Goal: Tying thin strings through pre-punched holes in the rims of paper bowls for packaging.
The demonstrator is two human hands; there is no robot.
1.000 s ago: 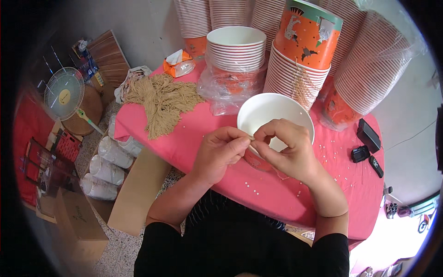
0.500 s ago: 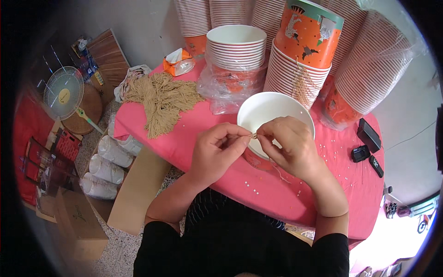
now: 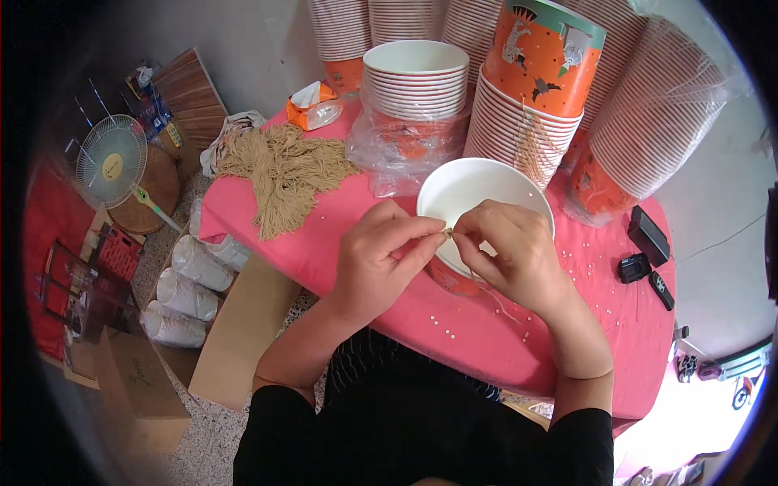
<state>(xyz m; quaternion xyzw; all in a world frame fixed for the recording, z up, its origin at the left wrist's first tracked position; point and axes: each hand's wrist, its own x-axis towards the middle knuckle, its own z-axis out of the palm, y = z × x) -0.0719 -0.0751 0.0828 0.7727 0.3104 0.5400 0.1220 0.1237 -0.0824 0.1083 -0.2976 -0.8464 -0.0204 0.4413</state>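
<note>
A large white-lined paper bucket [image 3: 454, 182] stands on the pink-covered table in front of me. Over its near rim, my left hand [image 3: 381, 255] and my right hand [image 3: 515, 255] meet fingertip to fingertip. Both pinch a thin tan cord [image 3: 506, 310], whose loose end hangs below my right hand along the bucket's side. A small loop or knot of it seems to lie between the fingertips, too small to make out fully. At the left of the table lies a heap of tan cords [image 3: 285, 174]. More cords hang over a bucket stack [image 3: 519, 134] behind.
Tall stacks of orange and white buckets [image 3: 648, 105] line the table's back, some in plastic wrap. An orange packet [image 3: 312, 105] sits at the back left. A black box [image 3: 648, 235] and a remote [image 3: 661, 290] lie at the right. Small white discs [image 3: 442, 328] dot the pink cloth.
Both hands stay at the rim; the fingertips have shifted slightly around the cord. The hanging cord end has swung a little to the right.
</note>
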